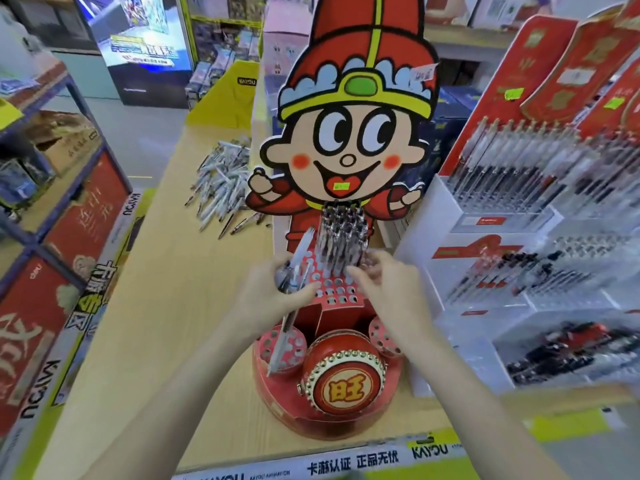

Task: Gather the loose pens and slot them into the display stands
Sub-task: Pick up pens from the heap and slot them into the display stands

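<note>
At frame centre, the left hand [266, 296] gripped a bundle of pens [294, 271] beside the red display stand [329, 289]. The right hand [384, 285] hovered with fingers loosely spread, holding nothing visible. Loose pens [221, 181] lay piled on the table [156, 306], upper centre-left.

Left grip [268, 292] curled tight; right grip [384, 282] fingers loosely spread.

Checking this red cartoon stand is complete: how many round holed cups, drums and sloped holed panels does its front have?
Round holed cups: 2
Drum: 1
Sloped holed panel: 1
Total: 4
</note>
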`<act>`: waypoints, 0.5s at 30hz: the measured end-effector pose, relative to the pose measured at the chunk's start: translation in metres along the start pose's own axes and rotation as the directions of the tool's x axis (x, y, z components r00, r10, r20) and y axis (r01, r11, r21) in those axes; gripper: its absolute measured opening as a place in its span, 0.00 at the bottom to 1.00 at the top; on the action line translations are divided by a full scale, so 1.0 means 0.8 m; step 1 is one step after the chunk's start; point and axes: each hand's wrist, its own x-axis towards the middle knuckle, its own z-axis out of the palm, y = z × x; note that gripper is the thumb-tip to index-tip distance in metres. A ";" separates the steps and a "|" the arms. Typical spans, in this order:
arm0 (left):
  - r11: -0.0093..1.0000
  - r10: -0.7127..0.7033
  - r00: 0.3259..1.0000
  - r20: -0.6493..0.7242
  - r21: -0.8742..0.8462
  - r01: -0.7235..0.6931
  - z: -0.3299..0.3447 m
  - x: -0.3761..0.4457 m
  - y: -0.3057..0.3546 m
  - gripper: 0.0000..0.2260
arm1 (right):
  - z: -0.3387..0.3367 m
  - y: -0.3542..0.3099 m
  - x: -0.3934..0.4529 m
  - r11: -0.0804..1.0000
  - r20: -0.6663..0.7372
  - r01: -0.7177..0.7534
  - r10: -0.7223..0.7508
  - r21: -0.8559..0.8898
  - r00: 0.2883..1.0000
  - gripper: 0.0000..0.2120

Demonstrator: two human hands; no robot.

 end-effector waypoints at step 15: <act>0.933 0.008 0.972 0.236 -0.352 0.078 -0.007 0.003 0.037 0.08 | -0.090 0.001 0.005 0.396 0.173 -0.238 0.194 0.887 0.966 0.08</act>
